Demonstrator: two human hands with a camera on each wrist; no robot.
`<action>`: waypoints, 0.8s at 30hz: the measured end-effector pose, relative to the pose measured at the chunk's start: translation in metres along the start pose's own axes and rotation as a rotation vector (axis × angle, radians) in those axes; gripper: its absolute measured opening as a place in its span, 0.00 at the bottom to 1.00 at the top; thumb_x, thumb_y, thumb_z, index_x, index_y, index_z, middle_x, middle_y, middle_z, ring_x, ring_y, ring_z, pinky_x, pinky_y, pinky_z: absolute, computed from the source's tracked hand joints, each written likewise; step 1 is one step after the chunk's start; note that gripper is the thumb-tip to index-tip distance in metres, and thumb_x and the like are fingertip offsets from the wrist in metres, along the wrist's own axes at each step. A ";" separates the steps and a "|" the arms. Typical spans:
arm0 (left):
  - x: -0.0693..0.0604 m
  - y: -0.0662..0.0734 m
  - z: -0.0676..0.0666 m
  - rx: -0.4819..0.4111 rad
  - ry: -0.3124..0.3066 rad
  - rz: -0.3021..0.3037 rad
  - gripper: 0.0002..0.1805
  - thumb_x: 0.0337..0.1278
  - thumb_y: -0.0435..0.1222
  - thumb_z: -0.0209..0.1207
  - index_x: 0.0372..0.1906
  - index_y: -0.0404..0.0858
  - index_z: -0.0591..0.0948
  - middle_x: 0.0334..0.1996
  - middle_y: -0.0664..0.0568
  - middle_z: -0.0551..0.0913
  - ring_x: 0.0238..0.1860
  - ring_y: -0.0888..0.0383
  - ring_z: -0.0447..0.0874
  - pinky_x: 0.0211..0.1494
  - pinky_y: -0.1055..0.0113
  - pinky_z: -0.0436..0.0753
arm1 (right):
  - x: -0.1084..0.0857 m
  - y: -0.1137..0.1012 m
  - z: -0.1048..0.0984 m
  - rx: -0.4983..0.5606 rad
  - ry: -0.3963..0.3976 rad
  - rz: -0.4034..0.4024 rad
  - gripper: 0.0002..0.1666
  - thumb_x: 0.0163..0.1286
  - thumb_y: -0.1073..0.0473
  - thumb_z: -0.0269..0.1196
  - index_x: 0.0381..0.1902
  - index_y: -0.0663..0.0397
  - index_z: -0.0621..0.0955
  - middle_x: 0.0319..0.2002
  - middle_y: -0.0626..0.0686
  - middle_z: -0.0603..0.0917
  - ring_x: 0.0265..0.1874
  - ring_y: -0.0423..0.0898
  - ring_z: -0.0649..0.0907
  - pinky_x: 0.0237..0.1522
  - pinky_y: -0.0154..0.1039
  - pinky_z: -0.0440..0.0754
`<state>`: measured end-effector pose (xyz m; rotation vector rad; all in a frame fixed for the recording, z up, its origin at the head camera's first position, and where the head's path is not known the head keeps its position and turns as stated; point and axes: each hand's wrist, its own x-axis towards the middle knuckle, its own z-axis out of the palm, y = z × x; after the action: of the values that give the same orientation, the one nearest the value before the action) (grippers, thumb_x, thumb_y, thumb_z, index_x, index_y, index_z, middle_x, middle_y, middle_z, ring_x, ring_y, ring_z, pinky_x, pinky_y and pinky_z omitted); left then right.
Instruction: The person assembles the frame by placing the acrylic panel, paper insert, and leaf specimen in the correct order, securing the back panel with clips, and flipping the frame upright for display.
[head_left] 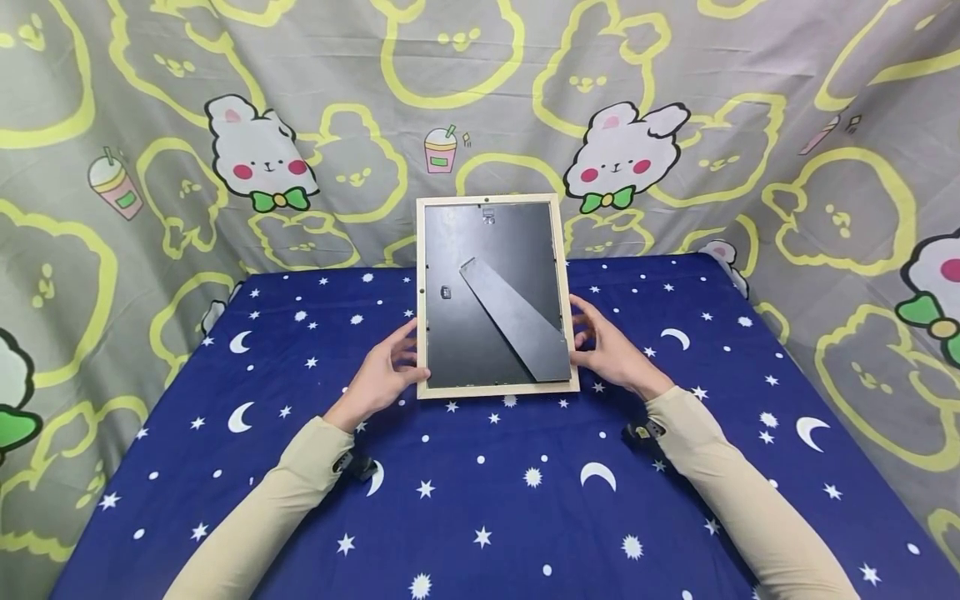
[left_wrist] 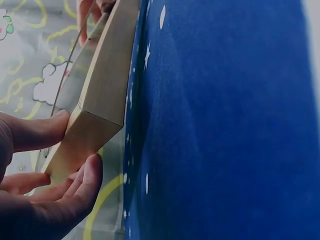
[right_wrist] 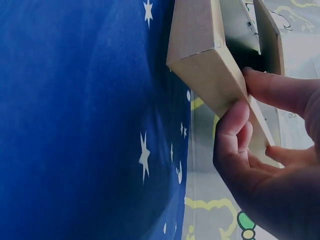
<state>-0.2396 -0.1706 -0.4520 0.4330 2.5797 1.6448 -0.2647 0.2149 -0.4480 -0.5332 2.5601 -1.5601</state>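
A picture frame (head_left: 450,342) with a pale wooden rim and black backing shows its back in the head view. Its grey easel stand (head_left: 517,325) slants across the backing from upper middle to lower right. My left hand (head_left: 385,371) grips the left edge near the lower corner, thumb on the back side. On the opposite edge, my right hand (head_left: 609,346) pinches the rim low down. Both wrist views show thumb and fingers around the wooden side, in the left wrist view at the frame's corner (left_wrist: 95,127). The front of the frame is hidden.
A dark blue cloth (head_left: 480,500) with white moons and stars covers the table. Behind and at both sides hangs a grey curtain (head_left: 360,75) printed with yellow outlines and white cartoon animals. Small black devices (head_left: 358,467) sit at both wrists.
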 end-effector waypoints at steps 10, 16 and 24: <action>-0.001 0.002 -0.002 0.045 0.045 -0.015 0.47 0.55 0.25 0.71 0.79 0.42 0.63 0.63 0.33 0.79 0.55 0.40 0.84 0.57 0.50 0.84 | -0.001 0.000 -0.001 -0.024 -0.012 -0.008 0.53 0.69 0.71 0.64 0.83 0.48 0.50 0.65 0.65 0.75 0.45 0.53 0.78 0.44 0.36 0.80; -0.001 0.001 -0.004 0.050 0.059 0.017 0.45 0.56 0.26 0.71 0.78 0.43 0.65 0.62 0.32 0.79 0.55 0.41 0.84 0.57 0.50 0.84 | 0.000 0.000 -0.002 -0.002 0.013 -0.004 0.54 0.68 0.72 0.66 0.83 0.48 0.52 0.65 0.65 0.76 0.48 0.54 0.78 0.51 0.44 0.78; 0.003 0.003 -0.007 0.012 0.060 0.006 0.49 0.55 0.23 0.70 0.80 0.41 0.60 0.63 0.32 0.78 0.56 0.40 0.82 0.56 0.53 0.84 | 0.004 -0.007 -0.007 -0.003 0.035 0.043 0.54 0.66 0.71 0.68 0.82 0.55 0.52 0.68 0.63 0.74 0.52 0.54 0.78 0.52 0.41 0.77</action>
<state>-0.2427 -0.1749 -0.4458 0.3982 2.6346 1.6707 -0.2687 0.2163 -0.4381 -0.4519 2.5818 -1.5648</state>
